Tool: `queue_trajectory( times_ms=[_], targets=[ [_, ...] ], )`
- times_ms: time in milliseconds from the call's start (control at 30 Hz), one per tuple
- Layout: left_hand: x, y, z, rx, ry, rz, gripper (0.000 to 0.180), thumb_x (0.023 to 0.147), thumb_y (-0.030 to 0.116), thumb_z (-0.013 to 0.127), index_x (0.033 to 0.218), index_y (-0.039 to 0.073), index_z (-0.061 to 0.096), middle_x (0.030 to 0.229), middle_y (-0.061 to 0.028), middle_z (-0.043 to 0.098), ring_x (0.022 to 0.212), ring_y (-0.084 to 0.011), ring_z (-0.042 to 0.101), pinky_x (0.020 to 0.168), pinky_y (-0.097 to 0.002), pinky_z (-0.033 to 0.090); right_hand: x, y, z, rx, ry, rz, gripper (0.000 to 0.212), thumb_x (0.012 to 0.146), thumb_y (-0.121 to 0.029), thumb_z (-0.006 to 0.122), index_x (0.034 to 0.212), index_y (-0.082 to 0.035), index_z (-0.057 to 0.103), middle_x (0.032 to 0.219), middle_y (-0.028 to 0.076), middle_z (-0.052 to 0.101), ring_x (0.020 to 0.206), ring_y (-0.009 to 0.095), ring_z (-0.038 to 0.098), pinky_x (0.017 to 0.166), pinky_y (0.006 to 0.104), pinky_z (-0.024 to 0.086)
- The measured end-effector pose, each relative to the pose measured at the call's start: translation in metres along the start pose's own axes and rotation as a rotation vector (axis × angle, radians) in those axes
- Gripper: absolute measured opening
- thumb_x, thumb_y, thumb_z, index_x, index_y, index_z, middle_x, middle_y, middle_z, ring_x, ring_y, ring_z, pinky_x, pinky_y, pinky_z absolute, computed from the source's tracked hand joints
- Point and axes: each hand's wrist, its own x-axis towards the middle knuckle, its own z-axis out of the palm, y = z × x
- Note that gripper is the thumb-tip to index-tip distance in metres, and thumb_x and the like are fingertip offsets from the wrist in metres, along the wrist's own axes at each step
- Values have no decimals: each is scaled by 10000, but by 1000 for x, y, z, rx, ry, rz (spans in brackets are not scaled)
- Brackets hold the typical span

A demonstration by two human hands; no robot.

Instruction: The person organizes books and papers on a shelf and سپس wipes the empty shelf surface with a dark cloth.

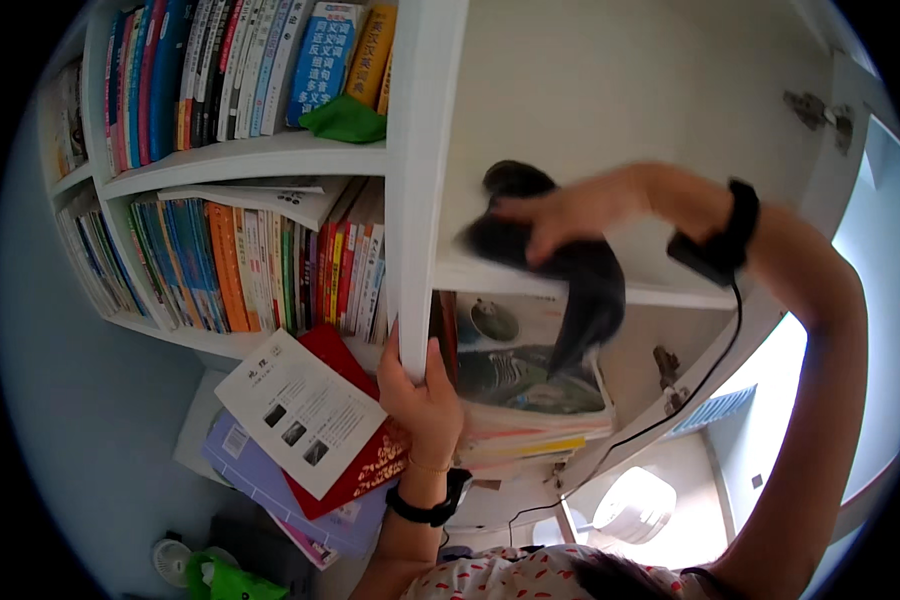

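My right hand (582, 212) is closed on a dark cloth (596, 290), slightly blurred. One part of the cloth bunches under the fingers at the upper shelf board, and the rest hangs over the board's front edge. Bare surface of the white shelf board (670, 287) shows to the right of it. My left hand (420, 395) grips the front edge of the white upright panel (426, 200), thumb on one side and fingers on the other. Each wrist wears a black band, and a cable runs down from the right one.
Books (270, 260) fill the shelves at left, with a green cloth-like item (346, 120) among them. A printed sheet (305, 410) tops a red folder (355, 470). Below the board stands a picture-covered stack (530, 370). A hinged cabinet door (850, 150) stands open at right.
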Motion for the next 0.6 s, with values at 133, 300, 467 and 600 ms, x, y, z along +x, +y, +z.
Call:
queue_trajectory(
  times_ms=[133, 300, 467, 600],
  targets=[
    [-1, -7, -1, -76, 17, -117, 355, 814, 71, 619, 1131, -53, 517, 1077, -174, 579, 920, -261, 584, 801, -329, 462, 34, -5, 9, -249, 198, -175, 608, 854, -161, 382, 1367, 73, 156, 1444, 224, 156, 1341, 306, 177, 1095, 333, 165],
    [-1, -1, -2, 9, 1, -86, 359, 807, 41, 615, 1143, -39, 521, 1069, -156, 583, 911, -253, 580, 800, -317, 462, 104, 24, -39, -89, 145, -30, 562, 883, -255, 306, 1381, -6, 226, 1402, 210, 277, 1290, 308, 282, 1057, 349, 237],
    [-2, -1, 1, 29, -19, -64, 380, 793, 47, 632, 1152, -24, 529, 1027, -129, 593, 851, -232, 574, 755, -315, 464, 180, 110, -84, -355, 63, -121, 541, 879, -297, 324, 1368, -71, 269, 1421, 127, 270, 1235, 272, 316, 1016, 360, 257],
    [-1, -6, -3, 106, -18, -17, 382, 795, 68, 636, 1151, -24, 534, 996, -129, 591, 826, -221, 573, 713, -303, 461, 141, 106, -73, -120, 24, -34, 477, 889, -331, 324, 1239, -27, 432, 1396, 89, 293, 1177, 239, 340, 1007, 335, 250]
  ],
)
